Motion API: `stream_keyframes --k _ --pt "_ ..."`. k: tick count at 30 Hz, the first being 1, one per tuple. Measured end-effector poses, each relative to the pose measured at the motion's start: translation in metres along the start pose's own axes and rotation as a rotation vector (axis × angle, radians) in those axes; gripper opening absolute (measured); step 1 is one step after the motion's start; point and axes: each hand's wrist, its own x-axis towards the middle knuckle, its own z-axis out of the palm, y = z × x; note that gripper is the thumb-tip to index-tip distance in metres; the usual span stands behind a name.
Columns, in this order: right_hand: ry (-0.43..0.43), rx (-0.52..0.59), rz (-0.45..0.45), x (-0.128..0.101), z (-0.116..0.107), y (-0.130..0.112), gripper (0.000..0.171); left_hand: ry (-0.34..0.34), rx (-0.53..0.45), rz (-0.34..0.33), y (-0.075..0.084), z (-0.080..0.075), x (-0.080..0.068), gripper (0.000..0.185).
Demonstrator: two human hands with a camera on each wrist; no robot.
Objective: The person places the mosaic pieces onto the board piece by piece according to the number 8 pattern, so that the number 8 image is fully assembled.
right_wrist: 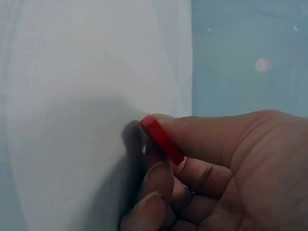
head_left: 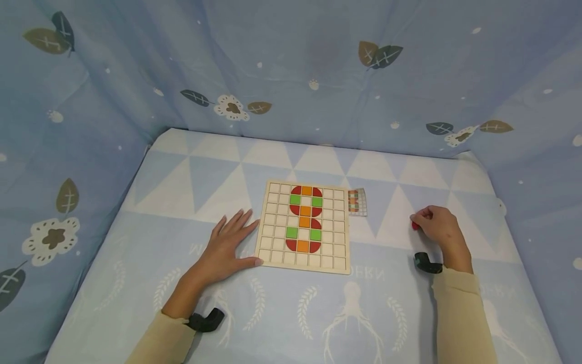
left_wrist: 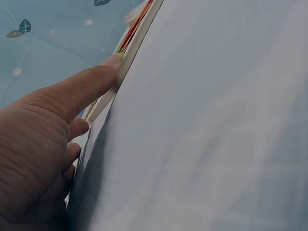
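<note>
A square wooden grid board (head_left: pixel 335 253) lies in the middle of the table. On it, red rounded corner pieces, orange squares (head_left: pixel 302 246) and green squares (head_left: pixel 292 232) form a figure-eight-like pattern; the cell left of its middle orange square is bare. My left hand (head_left: pixel 227 250) rests at the board's left side with fingers spread, thumb (left_wrist: pixel 91 82) against the edge near the corner. Off to the right of the board, my right hand (head_left: pixel 440 226) pinches a small red tile (right_wrist: pixel 163 142) between thumb and fingers, close over the tablecloth.
A small printed card (head_left: pixel 357 202) with a similar coloured grid lies against the board's right edge. The table wears a blue and white patterned cloth (head_left: pixel 364 313). Blue fabric walls (head_left: pixel 291 65) rise at the back and both sides. Each wrist carries a black device (head_left: pixel 427 263).
</note>
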Motion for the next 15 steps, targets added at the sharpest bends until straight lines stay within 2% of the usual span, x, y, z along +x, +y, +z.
stream_keyframes --k 5,9,15 --pt "-0.004 0.054 -0.059 -0.003 0.001 0.003 0.04 0.011 0.004 0.017 -0.001 0.0 0.0 0.092" --pt "0.043 0.105 -0.095 -0.006 0.003 0.002 0.04 0.013 0.007 0.021 -0.002 0.001 -0.001 0.091" --pt "0.165 0.235 -0.046 -0.011 0.012 -0.003 0.037 0.007 -0.006 0.033 -0.001 -0.001 -0.001 0.09"
